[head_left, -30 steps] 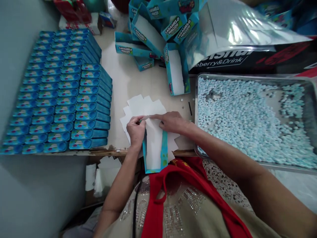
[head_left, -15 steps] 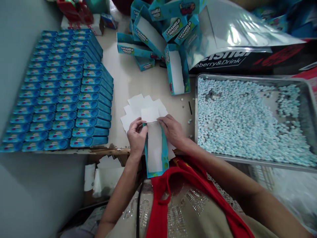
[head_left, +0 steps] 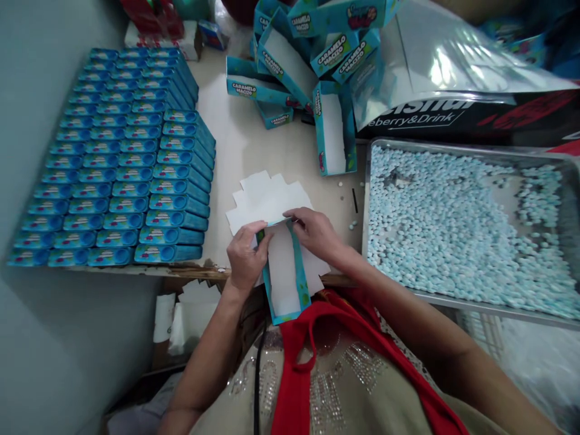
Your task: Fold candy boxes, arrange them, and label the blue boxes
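Note:
Between my hands lies a long teal cardboard box [head_left: 284,272] with a white inside, its near end against my apron. My left hand [head_left: 248,252] pinches the far left corner of the box, thumb inside and fingers outside. At the far right corner my right hand [head_left: 315,232] grips the same end, its index finger laid along the top edge. The far end wall stands upright between the fingertips. Beneath the box, a fanned stack of white card blanks [head_left: 267,194] spreads over the table; part of it is hidden by the box and hands.
Rows of filled-looking blue packs [head_left: 131,163] stand at left. Folded teal boxes [head_left: 335,130] are heaped at the back. A metal tray [head_left: 368,199] of pale blue candies [head_left: 453,223] sits at right, below a black carton [head_left: 471,118]. The table's front edge [head_left: 217,273] is worn.
The white flap that stuck out beyond the box's far end is now folded up into an end wall. Both hands have closed in on the corners. The view has shifted slightly.

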Demonstrator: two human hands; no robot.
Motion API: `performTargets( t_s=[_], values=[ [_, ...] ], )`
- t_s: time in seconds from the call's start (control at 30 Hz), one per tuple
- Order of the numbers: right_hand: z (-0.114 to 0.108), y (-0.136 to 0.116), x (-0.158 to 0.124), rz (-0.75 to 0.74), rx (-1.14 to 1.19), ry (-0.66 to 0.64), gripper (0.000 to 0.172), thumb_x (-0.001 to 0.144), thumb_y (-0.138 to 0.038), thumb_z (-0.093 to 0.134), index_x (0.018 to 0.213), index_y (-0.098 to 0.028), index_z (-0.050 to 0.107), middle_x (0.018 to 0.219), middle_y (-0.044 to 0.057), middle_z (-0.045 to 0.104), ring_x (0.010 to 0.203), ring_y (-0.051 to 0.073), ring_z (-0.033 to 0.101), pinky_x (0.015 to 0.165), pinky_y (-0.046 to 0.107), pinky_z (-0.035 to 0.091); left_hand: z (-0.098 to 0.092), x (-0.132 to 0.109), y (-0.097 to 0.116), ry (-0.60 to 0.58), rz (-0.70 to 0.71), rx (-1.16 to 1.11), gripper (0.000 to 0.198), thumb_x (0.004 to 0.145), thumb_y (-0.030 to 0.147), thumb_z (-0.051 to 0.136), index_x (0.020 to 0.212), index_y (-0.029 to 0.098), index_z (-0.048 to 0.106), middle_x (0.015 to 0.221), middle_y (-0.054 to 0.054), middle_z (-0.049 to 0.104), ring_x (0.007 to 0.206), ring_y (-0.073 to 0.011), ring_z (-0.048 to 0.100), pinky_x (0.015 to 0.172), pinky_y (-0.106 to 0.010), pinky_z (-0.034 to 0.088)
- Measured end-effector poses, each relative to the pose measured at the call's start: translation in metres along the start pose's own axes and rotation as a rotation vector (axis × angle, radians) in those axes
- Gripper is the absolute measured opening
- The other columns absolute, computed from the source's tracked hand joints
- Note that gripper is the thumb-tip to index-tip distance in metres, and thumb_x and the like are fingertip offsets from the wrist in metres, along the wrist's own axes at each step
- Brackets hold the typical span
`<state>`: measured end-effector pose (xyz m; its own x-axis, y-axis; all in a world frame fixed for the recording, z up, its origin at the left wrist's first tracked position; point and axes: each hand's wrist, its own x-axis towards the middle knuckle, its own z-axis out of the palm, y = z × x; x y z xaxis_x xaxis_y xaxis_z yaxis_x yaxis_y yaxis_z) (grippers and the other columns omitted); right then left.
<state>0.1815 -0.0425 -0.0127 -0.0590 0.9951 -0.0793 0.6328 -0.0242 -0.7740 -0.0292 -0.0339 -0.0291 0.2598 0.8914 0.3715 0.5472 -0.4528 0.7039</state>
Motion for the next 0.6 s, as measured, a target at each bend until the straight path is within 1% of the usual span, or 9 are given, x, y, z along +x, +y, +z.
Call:
performTargets(
  t_s=[0.07, 0.13, 0.23, 0.3, 0.33, 0.4, 0.43, 0.5, 0.6],
  values=[
    [-0.014, -0.001, 0.004, -0.066, 0.009, -0.146, 0.035, 0.095, -0.011, 0.047, 0.115, -0.017, 0.075, 0.117, 0.011, 0.075, 0.108, 0.021, 0.07, 0.101, 0.034, 0.052, -0.008, -0.002, -0.001, -0.059, 0.046, -0.004, 0.016, 0.099, 0.031, 0.065, 0.108, 0.021, 0.074, 0.12, -0.01, 0.078, 0.116, -0.023, 0.073, 0.105, -0.04, 0.057],
    [-0.022, -0.004, 0.011, -0.076, 0.003, -0.253, 0.036, 0.098, -0.011, 0.044, 0.111, -0.015, 0.077, 0.113, 0.011, 0.075, 0.104, 0.02, 0.07, 0.098, 0.032, 0.052, -0.012, -0.002, -0.001, -0.078, 0.02, -0.028, 0.018, 0.102, 0.031, 0.061, 0.102, 0.021, 0.076, 0.121, -0.011, 0.078, 0.115, -0.0228, 0.074, 0.105, -0.04, 0.058],
    [-0.023, -0.011, 0.026, -0.021, -0.126, -0.212, 0.026, 0.097, -0.018, 0.058, 0.116, -0.013, 0.076, 0.113, 0.012, 0.074, 0.1, 0.021, 0.069, 0.091, 0.031, 0.051, -0.011, 0.007, -0.004, -0.089, -0.089, -0.067, 0.018, 0.099, 0.034, 0.066, 0.094, 0.02, 0.077, 0.108, -0.009, 0.08, 0.103, -0.0219, 0.076, 0.098, -0.038, 0.061],
    [-0.021, -0.017, 0.037, -0.003, -0.228, -0.195, 0.042, 0.091, -0.025, 0.072, 0.13, -0.013, 0.07, 0.11, 0.011, 0.076, 0.097, 0.022, 0.069, 0.086, 0.03, 0.049, -0.011, 0.018, -0.006, -0.148, -0.186, -0.091, 0.016, 0.093, 0.035, 0.074, 0.097, 0.02, 0.077, 0.102, -0.007, 0.079, 0.095, -0.0215, 0.076, 0.09, -0.036, 0.063],
    [-0.021, -0.02, 0.042, -0.021, -0.271, -0.236, 0.047, 0.088, -0.027, 0.076, 0.132, -0.013, 0.07, 0.106, 0.01, 0.077, 0.095, 0.022, 0.069, 0.083, 0.03, 0.048, -0.012, 0.025, -0.007, -0.193, -0.234, -0.086, 0.017, 0.089, 0.034, 0.078, 0.099, 0.02, 0.078, 0.101, -0.007, 0.079, 0.092, -0.0213, 0.076, 0.086, -0.035, 0.064],
    [-0.023, -0.025, 0.052, -0.108, -0.354, -0.37, 0.035, 0.091, -0.029, 0.073, 0.123, -0.015, 0.076, 0.1, 0.008, 0.079, 0.093, 0.022, 0.07, 0.08, 0.029, 0.045, -0.014, 0.039, -0.009, -0.303, -0.289, -0.014, 0.021, 0.084, 0.03, 0.081, 0.103, 0.02, 0.078, 0.102, -0.006, 0.079, 0.09, -0.0214, 0.075, 0.083, -0.033, 0.063],
    [-0.025, -0.027, 0.057, -0.162, -0.397, -0.43, 0.027, 0.092, -0.028, 0.071, 0.114, -0.016, 0.08, 0.099, 0.008, 0.08, 0.093, 0.022, 0.071, 0.08, 0.029, 0.044, -0.015, 0.046, -0.009, -0.365, -0.285, 0.047, 0.021, 0.084, 0.029, 0.081, 0.103, 0.02, 0.079, 0.104, -0.006, 0.079, 0.091, -0.0218, 0.075, 0.085, -0.034, 0.062],
    [-0.026, -0.031, 0.064, -0.25, -0.489, -0.507, 0.02, 0.093, -0.028, 0.069, 0.103, -0.017, 0.083, 0.1, 0.01, 0.081, 0.094, 0.024, 0.072, 0.078, 0.03, 0.044, -0.016, 0.055, -0.007, -0.488, -0.224, 0.189, 0.016, 0.086, 0.027, 0.078, 0.1, 0.021, 0.081, 0.103, -0.007, 0.078, 0.093, -0.0232, 0.074, 0.087, -0.034, 0.059],
    [-0.02, -0.038, 0.07, -0.306, -0.621, -0.524, 0.018, 0.088, -0.027, 0.076, 0.1, -0.016, 0.082, 0.1, 0.013, 0.081, 0.094, 0.027, 0.074, 0.077, 0.031, 0.046, -0.015, 0.061, 0.0, -0.588, -0.129, 0.384, 0.011, 0.09, 0.025, 0.072, 0.095, 0.021, 0.081, 0.095, -0.008, 0.075, 0.092, -0.0257, 0.073, 0.082, -0.035, 0.055]
  ],
)
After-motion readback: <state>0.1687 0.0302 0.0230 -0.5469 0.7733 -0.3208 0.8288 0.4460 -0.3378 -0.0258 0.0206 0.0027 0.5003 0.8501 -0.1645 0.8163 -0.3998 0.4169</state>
